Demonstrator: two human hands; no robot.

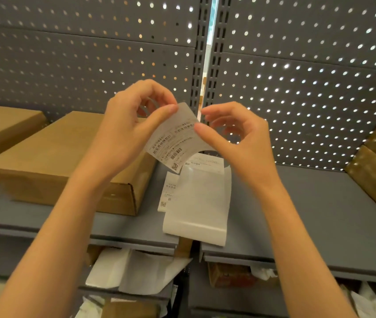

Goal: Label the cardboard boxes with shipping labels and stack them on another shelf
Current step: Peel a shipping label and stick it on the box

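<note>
Both hands, left hand (125,125) and right hand (233,136), pinch a label (173,143) at centre frame; the box (63,157) at left looks unlabelled, unstacked.

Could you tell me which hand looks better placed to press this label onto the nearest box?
Probably the left hand: it pinches the label and hangs over the nearest box.

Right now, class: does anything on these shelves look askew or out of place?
Yes. The backing sheet on the grey shelf lies across the gap between two shelf sections and overhangs the front edge. Loose white sheets lie crumpled on the shelf below.
</note>
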